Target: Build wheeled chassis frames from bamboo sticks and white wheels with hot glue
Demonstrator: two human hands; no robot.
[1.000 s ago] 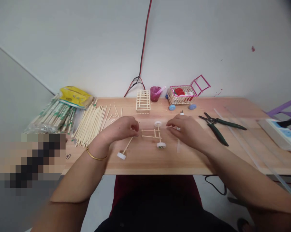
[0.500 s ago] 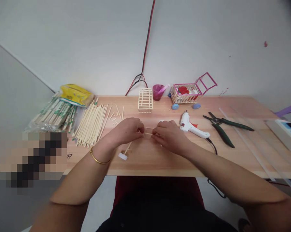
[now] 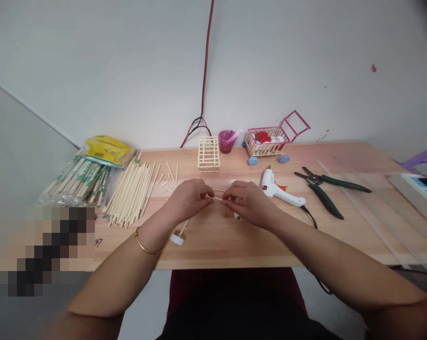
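Note:
My left hand [image 3: 193, 199] is closed in a pinch at one end of a thin wooden stick [image 3: 217, 199]. Facing it, my right hand [image 3: 244, 202] pinches the same stick from the other side; a second stick seems to run just behind. Below my left wrist lies a white round cap [image 3: 177, 239] with a short stick rising from it towards my left hand. Something white [image 3: 237, 216] peeks out from under my right hand, mostly covered. Beyond my hands stands a small stick-built frame [image 3: 209, 154].
To the left are a pile of sticks [image 3: 130, 193], short cut pieces and bagged sticks under a yellow packet [image 3: 109, 150]. A glue gun [image 3: 279, 190], pruning shears [image 3: 321, 182] and clear strips lie right. A purple cup [image 3: 226, 141] and toy cart [image 3: 268, 141] stand behind.
The camera view has shifted, so most of the table appears slightly lower and further left. Both hands keep their pinch on the stick, with only a slight change of position.

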